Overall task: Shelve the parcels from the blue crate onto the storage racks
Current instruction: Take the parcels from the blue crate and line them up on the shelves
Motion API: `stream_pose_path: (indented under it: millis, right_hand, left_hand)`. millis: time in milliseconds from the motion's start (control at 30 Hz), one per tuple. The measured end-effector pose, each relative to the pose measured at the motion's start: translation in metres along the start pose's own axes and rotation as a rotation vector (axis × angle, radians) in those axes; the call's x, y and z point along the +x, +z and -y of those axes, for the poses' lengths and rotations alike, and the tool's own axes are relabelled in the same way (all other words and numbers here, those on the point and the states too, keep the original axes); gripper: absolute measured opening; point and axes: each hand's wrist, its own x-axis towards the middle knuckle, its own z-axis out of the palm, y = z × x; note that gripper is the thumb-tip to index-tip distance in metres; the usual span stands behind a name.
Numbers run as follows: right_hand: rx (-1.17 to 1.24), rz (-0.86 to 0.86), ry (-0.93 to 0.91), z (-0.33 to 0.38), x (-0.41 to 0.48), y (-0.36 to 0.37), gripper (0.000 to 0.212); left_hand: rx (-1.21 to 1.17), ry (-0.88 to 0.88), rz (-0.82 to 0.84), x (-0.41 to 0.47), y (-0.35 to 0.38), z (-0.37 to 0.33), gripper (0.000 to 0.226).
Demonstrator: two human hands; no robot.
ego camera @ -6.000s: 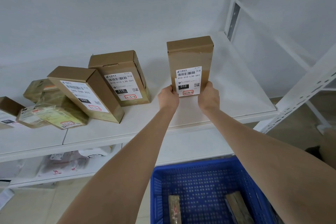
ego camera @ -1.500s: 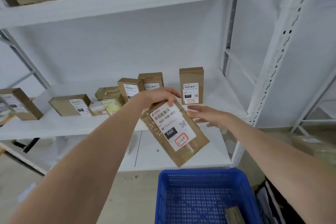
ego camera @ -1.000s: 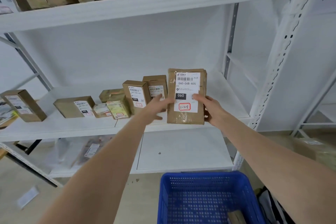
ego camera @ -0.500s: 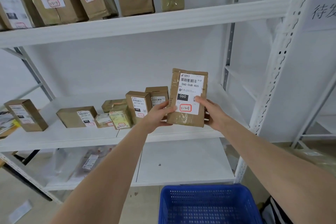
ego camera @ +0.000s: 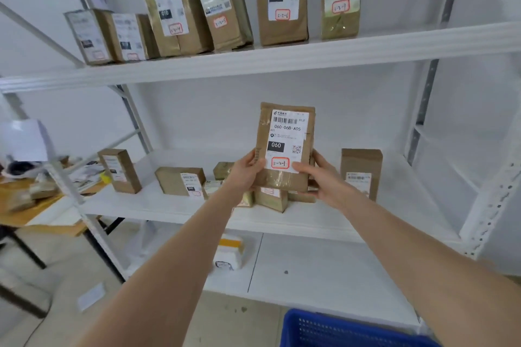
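— Parcel (ego camera: 284,149) with the 060 label: where is it?
— Upright in the air in front of the middle shelf (ego camera: 169,205), above the small boxes (ego camera: 180,184) standing there and below the upper shelf (ego camera: 282,58). The left grip (ego camera: 244,175) clasps its lower left edge and the right grip (ego camera: 324,182) its lower right edge, thumbs on the face.
— How will it handle?
— Light, I'd judge. It's a flat brown paper pack with a taped, slightly crumpled skin, so it probably has some give and isn't slippery. Held low by both edges, the top is free to tip; a hold nearer the middle would steady it.
— Where does it belong?
— Likely on the upper shelf, beside the other 060 parcels (ego camera: 282,0). The blue crate (ego camera: 346,329) sits below.
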Motion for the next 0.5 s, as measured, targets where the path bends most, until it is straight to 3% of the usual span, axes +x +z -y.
stream_pose_path:
  millis: [200,500]
  right_hand:
    - [-0.029,0.109,-0.014,-0.007,0.012,0.061,0.079]
    - [-0.139,0.126,-0.116,0.01,0.014,0.135,0.083]
  left_hand:
    - [0.103,0.023,-0.221,-0.012,-0.05,0.002,0.029]
    - [0.099,0.039,-0.352,-0.024,-0.118,-0.01,0.031]
